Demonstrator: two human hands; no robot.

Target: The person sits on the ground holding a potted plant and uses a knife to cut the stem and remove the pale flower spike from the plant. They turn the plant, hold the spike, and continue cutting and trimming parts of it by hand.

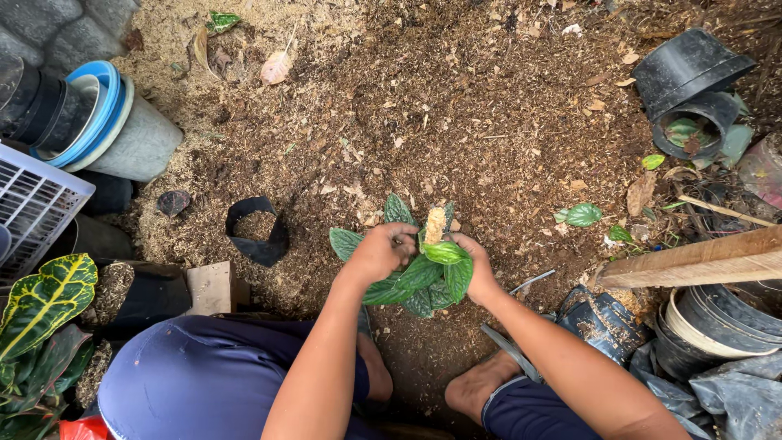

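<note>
Two bare hands meet over a small green plant with dark, veined, oval leaves point(423, 281), which sits low on a wide bed of brown, crumbly potting mix and wood shavings point(456, 114), just in front of the person's bare feet. The left hand point(381, 253) has its grip closed around the plant's stem on its left side, knuckles up, with leaves spreading out beneath the fingers. The right hand point(476, 265) closes its grip on the plant's right side, fingers curled in behind a glossy leaf, just beside a pale yellow, dried leaf tip point(435, 224) that stands up between the two hands.

Left of the plant, close by, a black soft plastic grow bag point(259, 232) lies open and partly filled with mix. Farther left stands a stack of grey and blue plastic buckets on their side point(122, 126), a white plastic lattice crate point(37, 200), and a yellow-and-green variegated broad leaf point(45, 297) at the frame's edge. A small square wooden block point(210, 287) rests near the person's blue-clad left knee point(204, 379).

Right of the plant, a pale wooden plank point(700, 259) juts in from the edge, above a cluster of nested black plastic pots point(721, 318). Well up and right of the plant, two more black plastic pots point(692, 90) lie tipped over. A loose green leaf point(583, 214) lies on the mix between the plant and those pots. A grey flip-flop sandal point(511, 350) is under the right foot.
</note>
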